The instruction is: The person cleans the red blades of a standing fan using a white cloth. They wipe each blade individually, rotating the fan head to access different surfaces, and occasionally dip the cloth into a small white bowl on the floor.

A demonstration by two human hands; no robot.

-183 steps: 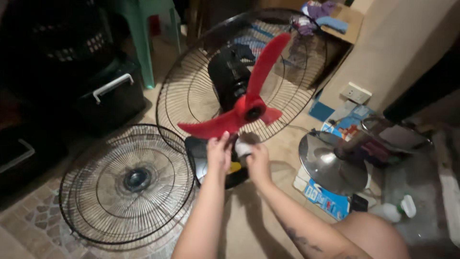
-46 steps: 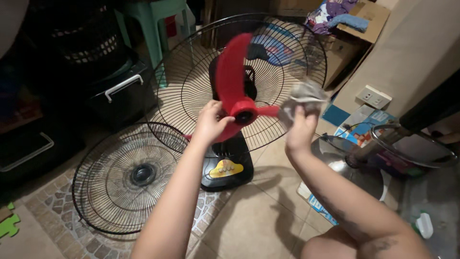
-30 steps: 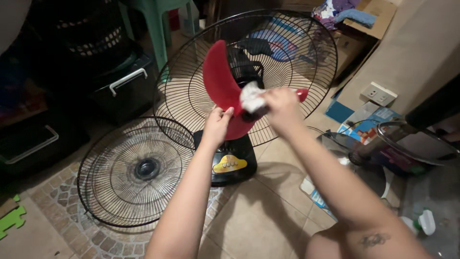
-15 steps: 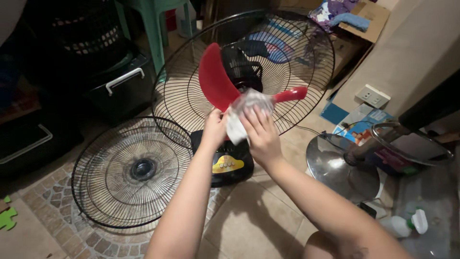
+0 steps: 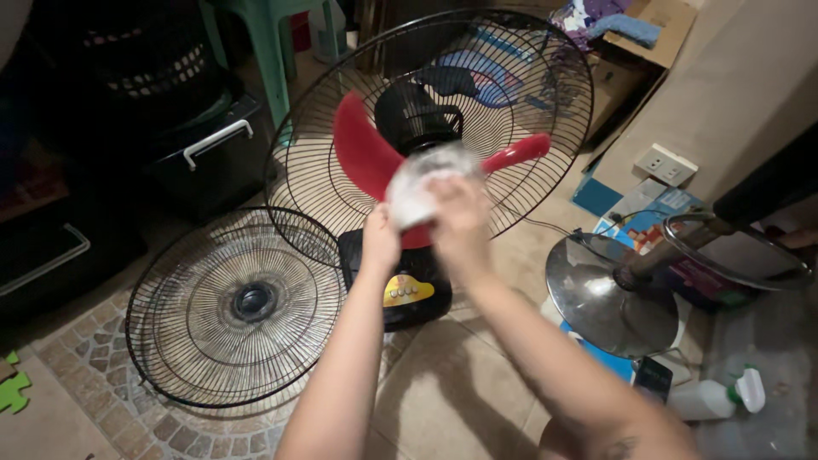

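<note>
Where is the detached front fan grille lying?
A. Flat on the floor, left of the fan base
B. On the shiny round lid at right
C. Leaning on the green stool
A: the front grille lies flat on the tiled floor beside the black fan base.

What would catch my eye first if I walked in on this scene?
The red fan blade stands out at the centre, bright against the black rear grille. The right hand presses a pale cloth to its hub, with the left hand beside it. The detached front grille lies flat on the floor, lower left.
</note>
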